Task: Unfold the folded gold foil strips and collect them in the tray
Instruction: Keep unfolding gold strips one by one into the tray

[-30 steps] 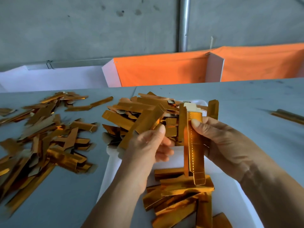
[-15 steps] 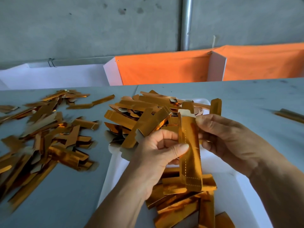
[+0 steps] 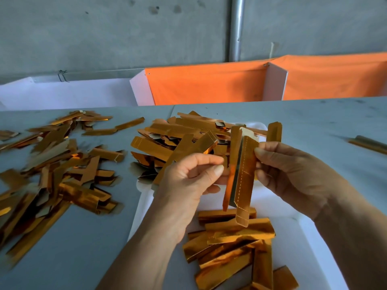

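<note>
Gold foil strips (image 3: 232,248) are lying in a loose heap in the near part of the white tray (image 3: 303,237), close to the person. They are shiny and crossing over one another.

Just above that heap, two hands are holding one strip (image 3: 243,174) up in the air, standing almost straight up and down. It is showing a gold side with a dotted line and a pale inner side along the fold, so it is looking partly opened. The right hand (image 3: 293,174) is pinching the strip's right edge with its thumb and fingers. The left hand (image 3: 188,176) is curling its fingers beside the strip's left edge, thumb pointing toward it. I cannot tell if the left fingers are really gripping the strip or only touching it.

Behind the hands, a bigger pile of strips (image 3: 180,139) is sitting over the far end of the tray and spilling onto the grey table (image 3: 83,237). One more strip (image 3: 274,131) is standing up at the back of the tray.

On the left, many more strips (image 3: 52,164) are lying spread out on the table. Far to the right, a few strips (image 3: 368,143) are lying alone.

At the back, orange cloth (image 3: 209,84) is hanging on white boards, and a metal pipe (image 3: 236,28) is going up the grey wall (image 3: 104,34).
</note>
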A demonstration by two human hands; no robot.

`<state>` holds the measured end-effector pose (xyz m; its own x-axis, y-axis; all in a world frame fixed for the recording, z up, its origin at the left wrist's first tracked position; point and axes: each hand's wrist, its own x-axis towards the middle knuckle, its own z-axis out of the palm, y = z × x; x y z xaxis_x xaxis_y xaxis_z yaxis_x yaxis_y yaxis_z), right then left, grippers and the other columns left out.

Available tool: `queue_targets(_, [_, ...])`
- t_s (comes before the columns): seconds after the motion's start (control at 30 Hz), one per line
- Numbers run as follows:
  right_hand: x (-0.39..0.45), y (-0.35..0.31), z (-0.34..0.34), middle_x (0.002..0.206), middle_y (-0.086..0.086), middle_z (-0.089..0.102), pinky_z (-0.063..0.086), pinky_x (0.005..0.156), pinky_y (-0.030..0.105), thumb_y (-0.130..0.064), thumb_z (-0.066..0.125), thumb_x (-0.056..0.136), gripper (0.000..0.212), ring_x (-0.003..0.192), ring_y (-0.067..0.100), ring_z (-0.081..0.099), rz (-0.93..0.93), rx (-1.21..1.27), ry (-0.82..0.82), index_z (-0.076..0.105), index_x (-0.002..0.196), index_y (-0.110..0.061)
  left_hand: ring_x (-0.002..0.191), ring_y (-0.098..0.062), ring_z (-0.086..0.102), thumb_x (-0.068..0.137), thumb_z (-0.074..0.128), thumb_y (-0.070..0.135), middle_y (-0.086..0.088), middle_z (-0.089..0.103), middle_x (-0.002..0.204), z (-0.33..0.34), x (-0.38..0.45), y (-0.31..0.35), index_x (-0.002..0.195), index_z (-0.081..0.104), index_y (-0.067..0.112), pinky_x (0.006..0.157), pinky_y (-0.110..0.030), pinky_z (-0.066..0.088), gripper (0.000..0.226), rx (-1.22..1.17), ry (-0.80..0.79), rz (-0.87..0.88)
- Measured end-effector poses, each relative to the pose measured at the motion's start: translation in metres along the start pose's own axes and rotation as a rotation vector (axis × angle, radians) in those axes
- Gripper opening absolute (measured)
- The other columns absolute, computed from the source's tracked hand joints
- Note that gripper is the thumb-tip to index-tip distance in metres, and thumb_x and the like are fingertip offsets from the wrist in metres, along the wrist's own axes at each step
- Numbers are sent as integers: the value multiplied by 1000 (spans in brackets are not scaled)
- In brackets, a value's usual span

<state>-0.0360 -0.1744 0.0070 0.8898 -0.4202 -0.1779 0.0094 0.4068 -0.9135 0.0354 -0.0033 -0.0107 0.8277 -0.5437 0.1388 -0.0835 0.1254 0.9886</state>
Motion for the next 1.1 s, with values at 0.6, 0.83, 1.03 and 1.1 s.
queue_targets(0.6, [-2,3,3,81,10,70,57,58,24,-8,64,72,8,70,16,69,-48,9,-61,64,80,-11,79,-12,69,71,74,28,3,73,82,10,-4,-3,91,70,23,65,-22,54,21,96,-66,28])
queue_targets(0.83, [-11,0,6,80,3,72,54,70,32,-24,72,69,20,75,17,71,-278,-355,-26,65,85,-14,69,3,62,80,73,23,16,66,73,17,-9,-3,79,64,28,53,-7,45,10,346,84,174])
queue_targets(1.03, [-11,-1,5,65,4,63,47,45,19,-27,76,56,45,55,11,59,3,-263,-99,67,95,-7,71,-1,63,80,71,27,16,65,71,15,-7,-4,83,65,29,58,-10,47,7,253,40,117])
queue_targets(1.1, [-10,-3,5,63,4,61,46,43,18,-28,78,53,43,52,11,55,40,-255,-126,70,92,-8,72,-5,64,81,70,28,11,67,74,16,-6,-5,84,66,29,60,-14,51,6,232,16,101])
